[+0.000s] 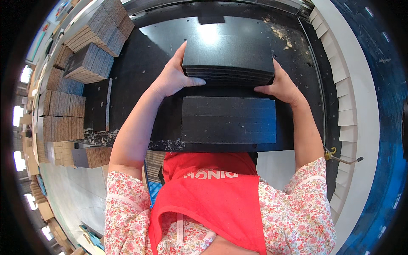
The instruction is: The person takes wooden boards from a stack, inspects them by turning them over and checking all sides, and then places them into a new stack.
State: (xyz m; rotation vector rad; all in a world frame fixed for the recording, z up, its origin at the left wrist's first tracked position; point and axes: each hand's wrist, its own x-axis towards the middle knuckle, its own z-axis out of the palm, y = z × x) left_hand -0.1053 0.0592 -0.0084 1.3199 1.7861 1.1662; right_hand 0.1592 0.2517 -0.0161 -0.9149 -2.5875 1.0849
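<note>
A stack of black rectangular boards lies flat on the dark worktable, its layered edges facing me. My left hand grips its left end, thumb along the front edge and fingers round the side. At the opposite end my right hand holds it the same way, thumb in front. Whether the stack rests on the table or is slightly raised, I cannot tell. Nearer to me, at the table's front edge, lies another black block with thin lines along it, apart from both hands.
Piles of cut boards with brown edges line the left side. A narrow metal strip lies near them. Sawdust is scattered at the far right of the worktable. White overlapping flaps and a hooked rod border the right.
</note>
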